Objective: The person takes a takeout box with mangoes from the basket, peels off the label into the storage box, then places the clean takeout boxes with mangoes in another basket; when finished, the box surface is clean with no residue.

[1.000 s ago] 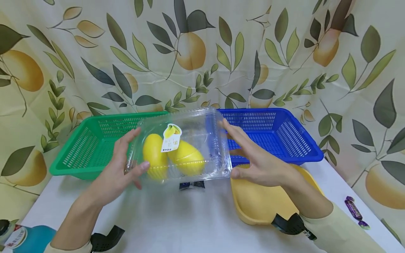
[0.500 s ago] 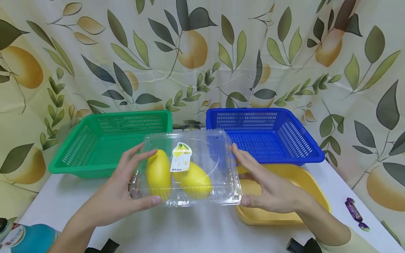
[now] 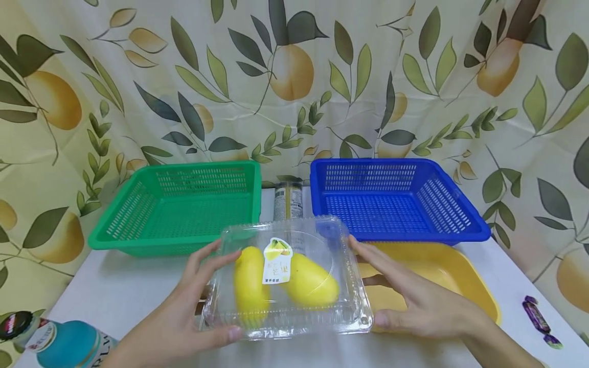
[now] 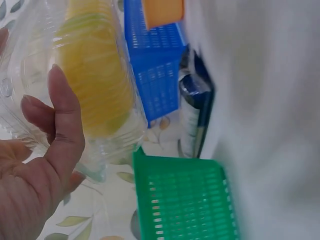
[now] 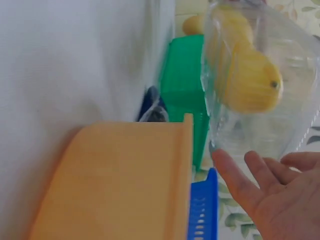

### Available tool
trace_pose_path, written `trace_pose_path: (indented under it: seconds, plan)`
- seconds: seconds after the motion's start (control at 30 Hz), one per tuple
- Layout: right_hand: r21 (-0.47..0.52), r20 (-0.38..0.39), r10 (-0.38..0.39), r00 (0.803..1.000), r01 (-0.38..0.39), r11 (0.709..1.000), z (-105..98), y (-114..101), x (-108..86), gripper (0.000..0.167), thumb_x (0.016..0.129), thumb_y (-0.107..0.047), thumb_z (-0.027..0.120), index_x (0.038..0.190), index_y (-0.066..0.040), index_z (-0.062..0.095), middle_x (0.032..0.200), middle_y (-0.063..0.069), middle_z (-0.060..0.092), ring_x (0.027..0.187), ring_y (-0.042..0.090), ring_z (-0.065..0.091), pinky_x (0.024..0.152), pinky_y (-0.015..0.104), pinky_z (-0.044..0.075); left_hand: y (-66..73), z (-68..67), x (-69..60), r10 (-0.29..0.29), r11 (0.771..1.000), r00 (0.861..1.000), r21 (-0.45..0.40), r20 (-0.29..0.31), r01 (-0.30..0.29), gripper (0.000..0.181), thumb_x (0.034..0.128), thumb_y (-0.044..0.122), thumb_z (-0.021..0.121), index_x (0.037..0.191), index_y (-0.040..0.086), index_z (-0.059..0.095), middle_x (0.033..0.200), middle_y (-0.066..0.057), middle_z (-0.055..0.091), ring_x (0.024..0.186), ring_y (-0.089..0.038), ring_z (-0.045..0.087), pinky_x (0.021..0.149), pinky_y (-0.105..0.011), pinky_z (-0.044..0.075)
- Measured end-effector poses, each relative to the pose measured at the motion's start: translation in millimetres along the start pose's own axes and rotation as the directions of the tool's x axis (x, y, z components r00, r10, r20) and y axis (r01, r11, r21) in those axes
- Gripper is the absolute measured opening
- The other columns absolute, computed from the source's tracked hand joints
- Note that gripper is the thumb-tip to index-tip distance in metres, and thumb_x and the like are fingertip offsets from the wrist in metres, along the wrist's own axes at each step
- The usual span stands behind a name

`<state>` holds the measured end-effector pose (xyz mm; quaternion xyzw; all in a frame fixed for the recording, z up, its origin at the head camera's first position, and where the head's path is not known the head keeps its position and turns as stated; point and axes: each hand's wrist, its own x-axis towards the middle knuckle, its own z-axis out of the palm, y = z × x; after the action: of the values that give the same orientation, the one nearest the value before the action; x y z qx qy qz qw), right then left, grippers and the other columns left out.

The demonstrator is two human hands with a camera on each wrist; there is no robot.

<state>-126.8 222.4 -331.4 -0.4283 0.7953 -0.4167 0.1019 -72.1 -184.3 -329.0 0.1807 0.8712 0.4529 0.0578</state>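
A clear plastic clamshell box (image 3: 317,322) with a mango label (image 3: 277,271) on its lid is held above the table between both hands. Inside lie two yellow mangoes (image 3: 250,281). My left hand (image 3: 184,312) grips the box's left end, thumb along the front and a finger reaching over the top edge; in the left wrist view, fingertips (image 4: 60,82) lie against its wall. My right hand (image 3: 414,301) holds the right end, thumb near the front corner and a finger at the back corner. The box hides part of the table behind it.
Behind stand a green basket (image 3: 98,237) on the left and a blue basket (image 3: 478,232) on the right, with a canister (image 3: 288,201) between them. A yellow tray (image 3: 488,296) lies below the right hand. A wrapped candy (image 3: 538,319) and a blue bottle (image 3: 69,342) are at the sides.
Both hands have brought the box downward, nearer to me, and a little to the right in view. The canister between the baskets has come into sight. The head view has shifted slightly.
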Motion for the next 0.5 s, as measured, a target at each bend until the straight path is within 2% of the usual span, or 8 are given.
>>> trace_pose_path:
  seconds: [0.1,0.23,0.33,0.4,0.5]
  plan:
    - [0.016,0.01,0.002,1.0,-0.002,1.0,3,3,-5.6,0.095,0.094,-0.013,0.072,0.166,-0.015,0.011,0.172,0.002,0.017,0.147,0.014,0.039,0.103,0.037,0.054,-2.9,2.5,-4.4,-0.043,0.997,0.998,-0.056,0.054,0.046,0.089,0.0874,0.036,0.083,0.158,0.044,0.029,0.169,0.003,-0.004,0.144,-0.06,0.023,0.085,-0.072,0.053]
    - [0.014,0.018,-0.016,1.0,0.016,1.0,6,6,-11.8,0.09,0.095,-0.013,0.071,0.166,-0.012,0.015,0.17,0.005,0.025,0.146,0.013,0.04,0.101,0.036,0.055,-8.2,6.4,-7.3,-0.072,0.994,0.992,-0.079,0.106,0.08,0.088,0.0884,0.036,0.082,0.157,0.045,0.028,0.169,0.001,-0.006,0.145,-0.062,0.019,0.087,-0.077,0.048]
    - [0.01,0.017,-0.001,1.0,0.001,1.0,9,5,-14.1,0.091,0.094,-0.009,0.072,0.166,-0.013,0.017,0.169,0.008,0.027,0.142,0.014,0.047,0.1,0.036,0.056,-12.1,8.3,-8.6,-0.11,0.988,0.982,-0.095,0.156,0.126,0.086,0.0899,0.036,0.08,0.157,0.047,0.027,0.169,0.0,-0.008,0.143,-0.059,0.027,0.092,-0.075,0.048]
    - [-0.001,0.01,0.052,0.999,-0.052,0.999,11,2,-13.9,0.092,0.093,-0.01,0.073,0.166,-0.019,0.017,0.167,0.006,0.03,0.135,0.014,0.054,0.097,0.036,0.057,-15.2,8.9,-8.9,-0.137,0.98,0.97,-0.114,0.201,0.162,0.084,0.0919,0.036,0.078,0.157,0.048,0.026,0.168,0.0,-0.009,0.133,-0.051,0.043,0.093,-0.062,0.054]
    - [-0.049,-0.011,0.134,0.991,-0.134,0.99,15,-2,-13.0,0.092,0.094,-0.016,0.074,0.166,-0.028,0.017,0.165,0.003,0.034,0.125,0.013,0.06,0.093,0.034,0.059,-21.8,10.4,-9.4,-0.146,0.972,0.954,-0.144,0.262,0.188,0.083,0.0947,0.033,0.075,0.158,0.047,0.024,0.167,-0.003,-0.012,0.114,-0.032,0.054,0.084,-0.04,0.058]
